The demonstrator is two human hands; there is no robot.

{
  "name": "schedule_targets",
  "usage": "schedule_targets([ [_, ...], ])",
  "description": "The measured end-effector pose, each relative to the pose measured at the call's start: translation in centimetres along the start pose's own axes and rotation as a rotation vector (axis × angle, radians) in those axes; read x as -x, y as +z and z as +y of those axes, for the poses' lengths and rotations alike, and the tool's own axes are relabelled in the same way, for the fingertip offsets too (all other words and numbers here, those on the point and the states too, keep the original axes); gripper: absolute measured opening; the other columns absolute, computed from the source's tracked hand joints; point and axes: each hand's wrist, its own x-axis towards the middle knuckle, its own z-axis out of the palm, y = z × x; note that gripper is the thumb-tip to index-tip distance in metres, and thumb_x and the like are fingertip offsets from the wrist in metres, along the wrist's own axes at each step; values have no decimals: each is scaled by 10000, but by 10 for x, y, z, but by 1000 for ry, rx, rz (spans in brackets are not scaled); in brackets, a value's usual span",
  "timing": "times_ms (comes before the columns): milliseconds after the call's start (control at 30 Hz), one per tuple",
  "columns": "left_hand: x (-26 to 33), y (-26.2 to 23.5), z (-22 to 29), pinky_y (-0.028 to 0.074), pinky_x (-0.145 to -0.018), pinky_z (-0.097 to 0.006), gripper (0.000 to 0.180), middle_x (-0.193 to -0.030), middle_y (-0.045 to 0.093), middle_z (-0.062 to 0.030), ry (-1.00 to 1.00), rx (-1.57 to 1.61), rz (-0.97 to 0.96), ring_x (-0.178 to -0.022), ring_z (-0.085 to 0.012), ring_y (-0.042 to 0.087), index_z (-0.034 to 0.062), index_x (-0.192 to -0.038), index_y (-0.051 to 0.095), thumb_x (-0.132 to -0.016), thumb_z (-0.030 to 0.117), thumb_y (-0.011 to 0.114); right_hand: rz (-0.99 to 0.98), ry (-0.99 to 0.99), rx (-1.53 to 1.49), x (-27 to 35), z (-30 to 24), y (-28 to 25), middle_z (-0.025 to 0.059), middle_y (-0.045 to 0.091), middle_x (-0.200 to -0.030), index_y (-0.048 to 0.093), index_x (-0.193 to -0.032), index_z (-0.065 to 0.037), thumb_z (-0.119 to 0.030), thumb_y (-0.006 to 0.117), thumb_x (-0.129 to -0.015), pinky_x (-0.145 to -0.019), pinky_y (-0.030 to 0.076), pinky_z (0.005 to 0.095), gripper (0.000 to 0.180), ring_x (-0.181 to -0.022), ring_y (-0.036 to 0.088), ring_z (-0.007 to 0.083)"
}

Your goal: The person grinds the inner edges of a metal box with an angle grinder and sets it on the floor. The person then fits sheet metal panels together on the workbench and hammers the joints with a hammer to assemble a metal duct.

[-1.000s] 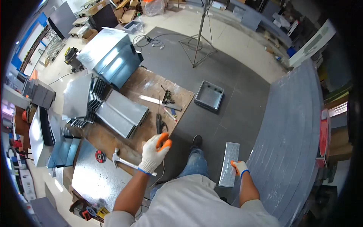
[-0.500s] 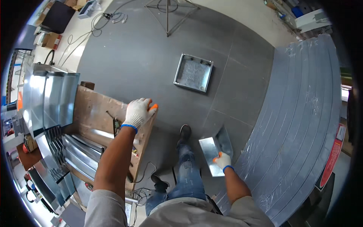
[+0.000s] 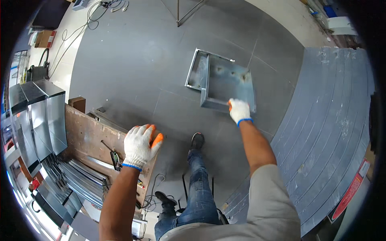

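Observation:
My right hand (image 3: 240, 111), in a white knitted glove with orange fingertips, grips the near edge of a bent sheet-metal panel (image 3: 229, 82). The panel has a raised flange along its sides and several dark marks on its far part. It covers much of a shallow square metal tray (image 3: 194, 72) on the floor; whether the two touch I cannot tell. My left hand (image 3: 140, 145), gloved the same way, is at the corner of a wooden workbench (image 3: 86, 126). Its thumb stands apart from the fingers and nothing is held.
Bent shiny metal sheets (image 3: 40, 118) and stacked metal strips (image 3: 82, 176) lie on the bench, near a small hand tool (image 3: 115, 158). A long film-wrapped grey stack (image 3: 321, 140) fills the right side. Cables (image 3: 90, 22) and a metal stand's legs (image 3: 179, 18) are at the far side.
My right hand has carried the metal panel forward from beside my leg to over the tray, turning it. My left hand has shifted slightly at the bench corner, and my view has moved.

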Motion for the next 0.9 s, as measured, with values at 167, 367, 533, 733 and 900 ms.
schedule_targets([
  [167, -5, -3, -1, 554, -902, -426, 417, -1127, 762, -108, 7, 25, -20, -949, -333, 707, 50, -1119, 749, -840, 360, 755, 31, -47, 115, -110, -11, -11, 80, 753, -942, 709, -1012, -207, -197, 593, -939, -795, 513, 509, 138, -878, 728, 338],
  [367, -14, -7, -1, 547, -951, -438, 452, -1134, 749, -114, 7, 60, -74, -978, -331, 704, 55, -1128, 735, -824, 387, 775, 75, -70, 110, -167, -21, 4, 86, 745, -935, 707, -1012, -206, -196, 608, -931, -812, 509, 506, 128, -883, 715, 335],
  [533, -15, -7, -4, 540, -986, -443, 466, -1135, 739, -110, 9, 53, -114, -992, -322, 705, 66, -1127, 726, -833, 422, 787, 71, -92, 96, -167, -28, 31, 89, 741, -951, 704, -1005, -198, -193, 616, -924, -818, 508, 505, 120, -894, 706, 335],
  [733, -18, -3, -6, 552, -954, -446, 461, -1107, 749, -113, 15, 62, -109, -946, -326, 703, 54, -1103, 743, -776, 376, 787, 6, -168, 152, -146, -25, 83, 94, 736, -965, 708, -1025, -178, -199, 622, -930, -822, 508, 499, 130, -933, 699, 335],
  [900, -20, 5, -5, 559, -932, -450, 468, -1085, 749, -116, 41, 90, -76, -913, -330, 698, 40, -1089, 748, -749, 360, 781, -189, -54, 308, -132, 0, 135, 108, 737, -975, 724, -1076, -161, -238, 625, -950, -820, 518, 500, 178, -973, 690, 345],
])
